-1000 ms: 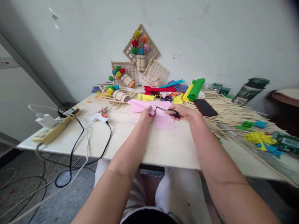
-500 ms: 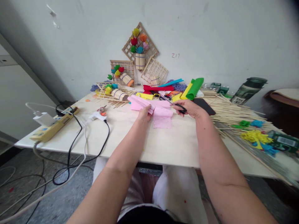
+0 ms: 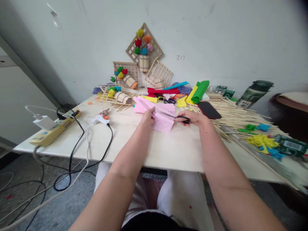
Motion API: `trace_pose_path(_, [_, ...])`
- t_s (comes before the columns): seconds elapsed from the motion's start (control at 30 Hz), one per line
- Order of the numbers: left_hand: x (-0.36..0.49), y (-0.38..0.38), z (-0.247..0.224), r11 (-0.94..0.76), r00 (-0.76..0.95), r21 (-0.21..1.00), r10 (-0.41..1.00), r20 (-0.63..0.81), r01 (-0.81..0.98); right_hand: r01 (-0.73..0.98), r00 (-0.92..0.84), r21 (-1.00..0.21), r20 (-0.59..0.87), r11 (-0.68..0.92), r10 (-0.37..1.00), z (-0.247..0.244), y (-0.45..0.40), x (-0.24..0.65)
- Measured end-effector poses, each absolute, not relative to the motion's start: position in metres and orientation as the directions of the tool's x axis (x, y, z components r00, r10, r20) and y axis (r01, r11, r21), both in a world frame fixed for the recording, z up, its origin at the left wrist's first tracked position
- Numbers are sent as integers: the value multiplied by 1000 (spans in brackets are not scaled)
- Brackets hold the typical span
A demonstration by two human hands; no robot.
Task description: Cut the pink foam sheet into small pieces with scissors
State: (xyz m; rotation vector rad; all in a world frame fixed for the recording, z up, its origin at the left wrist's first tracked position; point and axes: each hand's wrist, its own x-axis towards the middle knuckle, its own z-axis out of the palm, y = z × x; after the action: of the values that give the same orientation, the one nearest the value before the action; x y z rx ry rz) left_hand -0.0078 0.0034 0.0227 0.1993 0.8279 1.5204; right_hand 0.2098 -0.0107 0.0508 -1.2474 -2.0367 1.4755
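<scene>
Pink crepe paper lies in the middle of the table, creased and partly folded. My left hand is closed on it, gripping its near left part between thumb and fingers. Black-handled scissors are in my right hand, the fingers wrapped through the handles. Their blades point left and lie across the paper, close to my left fingertips. Whether the blades are cutting into the sheet I cannot tell.
A white glue gun and a yellow power strip with loose cords stand left. Thin wooden sticks, a phone and a bottle lie right. Stick lattices with paper flowers lean at the back wall.
The scissors have come down and left, from above the paper's right edge to across it. The pink paper's near flap has shifted and spread. My left hand stays on the paper.
</scene>
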Motion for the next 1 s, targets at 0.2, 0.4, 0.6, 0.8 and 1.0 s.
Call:
trace_pose_path(0.2, [-7, 3, 22, 118, -169, 670, 922, -347, -733, 500, -571, -862, -259, 81, 779, 52, -13, 212])
trace_pose_path(0.4, [-12, 10, 14, 71, -238, 753, 926, -294, -654, 523, -542, -845, -233, 107, 807, 50, -14, 207])
trace_pose_path(0.6, [-17, 15, 11, -22, -286, 749, 931, -226, -662, 532, -542, -836, -212, 137, 813, 55, -16, 211])
trace_pose_path(0.8, [-20, 13, 14, -9, -300, 759, 921, -247, -651, 523, -547, -838, -191, 155, 815, 60, -18, 217])
trace_pose_path(1.0, [-22, 14, 11, -12, -287, 755, 929, -235, -655, 540, -499, -825, -153, 168, 853, 63, -16, 223])
